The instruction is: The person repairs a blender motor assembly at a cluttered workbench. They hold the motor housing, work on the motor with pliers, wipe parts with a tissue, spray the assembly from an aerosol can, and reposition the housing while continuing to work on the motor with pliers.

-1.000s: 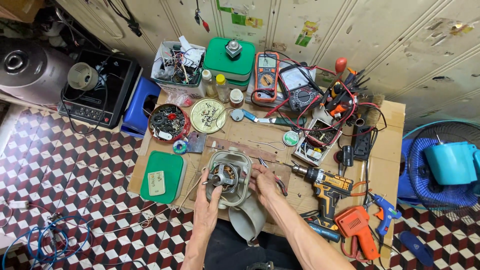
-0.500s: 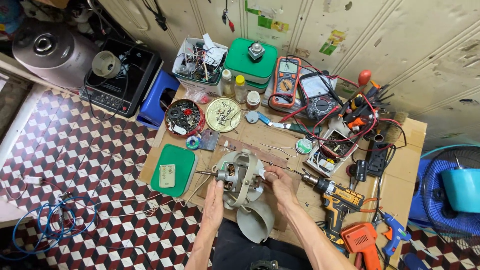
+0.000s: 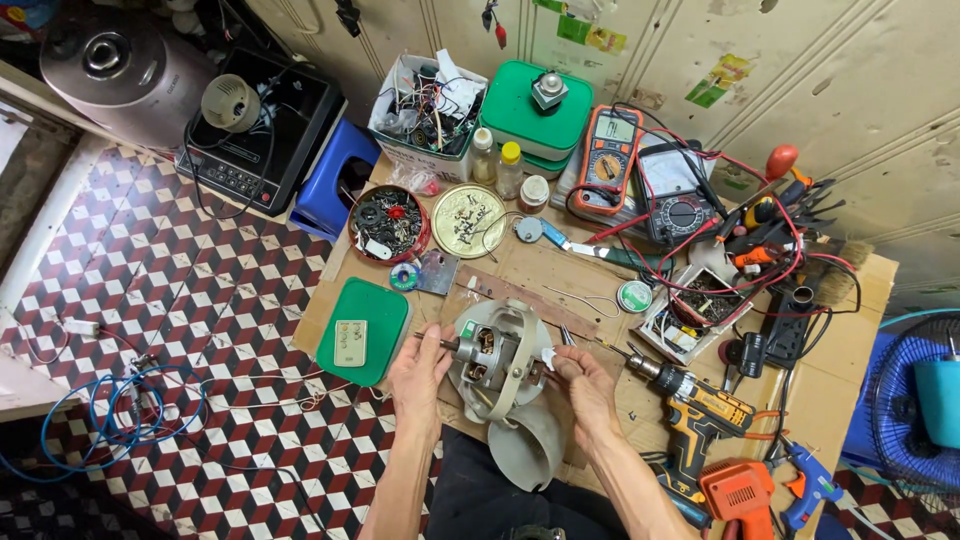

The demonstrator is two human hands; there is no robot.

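A grey fan motor housing (image 3: 497, 362) with copper windings lies at the near edge of the wooden workbench (image 3: 560, 270). My left hand (image 3: 420, 372) grips its left side by the protruding shaft. My right hand (image 3: 584, 382) holds its right side, fingers at a small white part on the housing. A grey curved plastic cover (image 3: 527, 448) hangs below the motor, over the bench edge.
A green lid (image 3: 362, 330) lies left of the motor. A cordless drill (image 3: 692, 408), orange tool (image 3: 738, 492) and blue glue gun (image 3: 806, 484) lie on the right. Round tins of parts (image 3: 388, 222), two multimeters (image 3: 640, 182), red leads and a box of wires (image 3: 424, 112) stand behind.
The view has shifted, so the bench sits further right and lower in frame. Both hands stay on the motor housing, with the right hand now at its right edge.
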